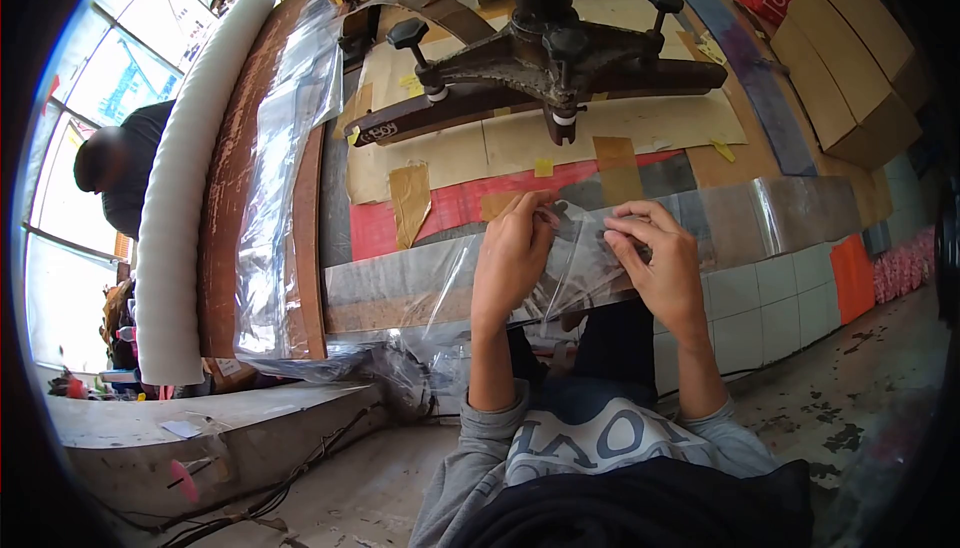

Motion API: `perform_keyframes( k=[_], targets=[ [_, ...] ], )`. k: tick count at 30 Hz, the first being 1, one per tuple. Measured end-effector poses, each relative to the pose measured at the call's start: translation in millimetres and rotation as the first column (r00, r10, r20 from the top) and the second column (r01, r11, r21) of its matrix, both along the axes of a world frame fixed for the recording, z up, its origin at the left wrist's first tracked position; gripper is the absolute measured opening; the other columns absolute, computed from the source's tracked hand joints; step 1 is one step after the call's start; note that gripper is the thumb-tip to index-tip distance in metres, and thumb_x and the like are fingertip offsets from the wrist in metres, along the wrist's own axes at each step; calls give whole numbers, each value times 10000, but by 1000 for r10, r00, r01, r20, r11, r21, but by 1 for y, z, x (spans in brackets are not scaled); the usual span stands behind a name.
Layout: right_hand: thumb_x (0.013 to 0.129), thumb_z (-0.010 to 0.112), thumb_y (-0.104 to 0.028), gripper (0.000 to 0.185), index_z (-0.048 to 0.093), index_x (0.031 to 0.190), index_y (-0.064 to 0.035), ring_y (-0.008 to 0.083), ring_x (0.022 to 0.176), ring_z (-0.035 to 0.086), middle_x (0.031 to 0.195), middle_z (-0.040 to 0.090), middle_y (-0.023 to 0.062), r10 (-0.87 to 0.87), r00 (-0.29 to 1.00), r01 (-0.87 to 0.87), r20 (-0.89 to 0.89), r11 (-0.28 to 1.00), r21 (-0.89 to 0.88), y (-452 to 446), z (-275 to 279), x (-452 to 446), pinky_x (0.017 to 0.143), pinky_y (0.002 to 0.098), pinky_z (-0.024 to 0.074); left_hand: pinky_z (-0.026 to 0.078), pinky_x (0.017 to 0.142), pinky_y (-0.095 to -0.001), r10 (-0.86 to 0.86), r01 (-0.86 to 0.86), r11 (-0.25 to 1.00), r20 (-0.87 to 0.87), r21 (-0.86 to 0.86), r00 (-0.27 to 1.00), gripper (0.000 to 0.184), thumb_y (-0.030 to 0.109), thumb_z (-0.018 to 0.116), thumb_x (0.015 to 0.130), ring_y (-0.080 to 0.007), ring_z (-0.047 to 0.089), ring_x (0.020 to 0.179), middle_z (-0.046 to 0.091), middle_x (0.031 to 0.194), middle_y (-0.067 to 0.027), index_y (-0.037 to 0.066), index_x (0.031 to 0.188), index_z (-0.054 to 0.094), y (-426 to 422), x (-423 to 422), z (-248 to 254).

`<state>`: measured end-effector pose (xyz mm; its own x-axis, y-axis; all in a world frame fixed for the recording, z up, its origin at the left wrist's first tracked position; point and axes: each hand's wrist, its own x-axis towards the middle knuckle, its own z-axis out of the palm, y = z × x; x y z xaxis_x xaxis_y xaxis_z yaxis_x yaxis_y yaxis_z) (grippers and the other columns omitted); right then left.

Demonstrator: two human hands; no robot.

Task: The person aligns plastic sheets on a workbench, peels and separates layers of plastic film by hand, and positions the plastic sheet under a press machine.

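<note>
Both hands are over the front edge of the workbench, with a clear plastic bag (582, 260) stretched between them. My left hand (516, 253) has its fingers bent together at the bag's left side. On the other side, my right hand (658, 256) pinches the bag's upper right part between thumb and fingers. Beneath the bag lies a clear plastic sheet (400, 283) along the bench edge. Just beyond the hands are a red strip (375, 231) and pieces of brown tape (409, 203). Any small item inside the bag cannot be made out.
A black metal press arm (560, 63) with knobs stands over cardboard (470, 153) beyond the hands. At left are a white foam roll (185, 188) and plastic film (275, 168). Cardboard boxes (840, 68) stand at right. Another person (140, 168) is at far left.
</note>
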<state>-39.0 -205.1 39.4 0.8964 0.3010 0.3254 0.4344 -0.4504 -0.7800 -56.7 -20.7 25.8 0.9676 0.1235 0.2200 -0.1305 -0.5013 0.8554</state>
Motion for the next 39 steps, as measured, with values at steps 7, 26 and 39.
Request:
perform_keyframes(
  k=[7,26,39],
  targets=[
    [863,677,-110,177,699,979,23,199,797,674,982,640,98,-49,999,50,-10,998,37,-5,4,-6,680,278,548,484,762,-386,-17,14,998,-38,-69,999,228,-7,506,841,-333,637,837,646,895,-187,-51,1045,596,-3,-2,1],
    [877,652,-65,137,691,966,31,181,794,670,955,635,101,-82,994,91,-69,986,138,-2,-13,10,707,275,546,476,800,-419,195,-218,940,114,261,974,262,111,540,908,-309,593,1008,608,1121,-183,8,1144,589,-10,7,-2],
    [867,654,-43,164,690,1007,34,187,825,679,996,635,104,-116,983,140,-142,976,169,2,-18,20,740,277,555,348,1012,-521,163,-185,714,97,675,982,380,165,488,919,-230,473,1284,537,1347,-97,49,1280,519,-10,34,-13]
  ],
)
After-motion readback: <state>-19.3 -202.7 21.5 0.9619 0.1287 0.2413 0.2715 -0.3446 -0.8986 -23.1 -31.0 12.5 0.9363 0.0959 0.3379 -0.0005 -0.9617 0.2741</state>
